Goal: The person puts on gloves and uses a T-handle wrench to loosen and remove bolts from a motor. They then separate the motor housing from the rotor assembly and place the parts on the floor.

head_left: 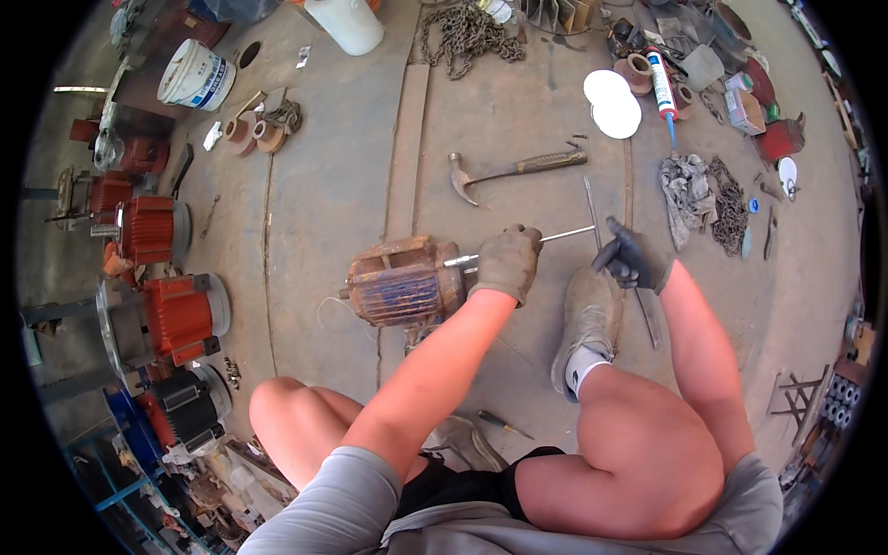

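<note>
My left hand (510, 265), in a worn grey-brown glove, is closed around the shaft of a socket wrench (566, 234). The wrench's left end meets the end face of a rusty electric motor (396, 283) with faded blue paint, which lies on its side on the floor. At the wrench's right end a thin bar (592, 205) crosses it; whether they are joined I cannot tell. Beside that bar is my right hand (638, 259), in a dark glove, with one finger stretched out and the others loosely bent. I see nothing held in it.
A hammer (518, 172) lies beyond the motor, and a screwdriver (504, 425) near my feet. Red motors (153, 231) line the left side. A rusty chain (470, 39), a sealant tube (661, 85) and a crumpled rag (686, 196) lie farther off.
</note>
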### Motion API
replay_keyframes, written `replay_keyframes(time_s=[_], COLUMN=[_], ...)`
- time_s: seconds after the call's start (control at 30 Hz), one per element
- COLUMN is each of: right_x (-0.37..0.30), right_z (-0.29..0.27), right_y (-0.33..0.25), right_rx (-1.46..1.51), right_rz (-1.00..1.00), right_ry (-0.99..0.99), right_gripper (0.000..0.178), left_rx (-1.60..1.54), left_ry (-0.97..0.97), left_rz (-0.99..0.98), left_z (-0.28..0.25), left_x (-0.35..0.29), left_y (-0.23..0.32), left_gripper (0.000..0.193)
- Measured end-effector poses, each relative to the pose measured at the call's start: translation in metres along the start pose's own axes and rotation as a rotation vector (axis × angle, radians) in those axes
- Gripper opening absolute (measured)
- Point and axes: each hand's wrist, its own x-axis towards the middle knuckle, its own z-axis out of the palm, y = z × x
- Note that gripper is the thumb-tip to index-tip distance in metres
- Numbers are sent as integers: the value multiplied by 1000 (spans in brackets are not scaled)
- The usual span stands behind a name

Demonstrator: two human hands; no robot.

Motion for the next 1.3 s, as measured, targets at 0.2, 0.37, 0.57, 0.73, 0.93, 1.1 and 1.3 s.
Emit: replay_keyframes(time_s=[0.2,0.37,0.57,0.73,0.93,1.1,1.3], right_x=[10,12,2,-11,-7,17,-7], right_z=[12,-1,29,46,48,14,30], right_y=[-12,-8,-28,-37,-3,26,-12], right_rx=[282,125,-259,-680,-498,-509,-580], right_rz=[-253,-205,-251,-247,-502,-603,-646], right_ry=[-22,0,322,353,500,491,401], right_gripper=[81,71,50,55,85,85,61], left_rx=[1,65,72,218,324,373,369], left_ry=[15,-83,-158,-231,-248,-251,-199], left_rz=[25,29,7,37,46,71,82], left_z=[-10,-8,-7,-12,-38,-35,-31], left_x=[0,-3,-11,-7,5,6,3], left_y=[-2,2,8,10,18,24,22], left_gripper=[16,17,19,21,25,23,22])
